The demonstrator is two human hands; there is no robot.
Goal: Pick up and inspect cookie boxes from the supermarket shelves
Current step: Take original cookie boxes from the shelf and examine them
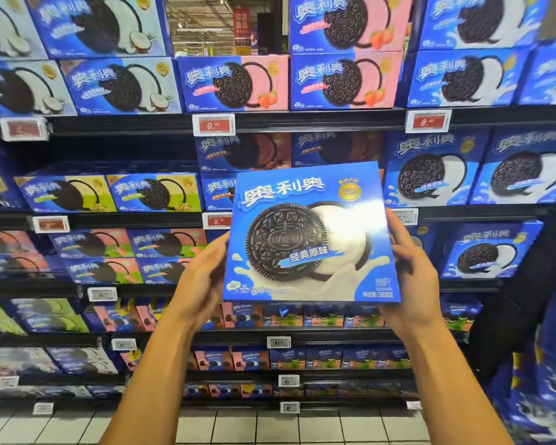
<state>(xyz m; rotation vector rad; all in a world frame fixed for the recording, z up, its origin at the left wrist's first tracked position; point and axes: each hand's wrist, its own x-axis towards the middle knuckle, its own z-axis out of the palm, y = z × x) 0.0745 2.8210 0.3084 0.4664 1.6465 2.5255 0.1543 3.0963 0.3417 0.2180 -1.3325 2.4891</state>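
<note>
A large blue Oreo cookie box [310, 232] with a dark cookie and white cream on its front is held upright in front of the shelves, front face toward me. My left hand [203, 277] grips its left edge, with the fingers behind the box. My right hand [411, 271] grips its right edge, thumb along the side and fingers hidden behind. The box is clear of the shelves.
Black shelves [302, 118] full of Oreo boxes fill the view: pink strawberry boxes [235, 83] above, blue original boxes [430, 168] at right, green and coconut ones at left. Price tags [213, 125] line the shelf edges. White floor tiles [270, 425] lie below.
</note>
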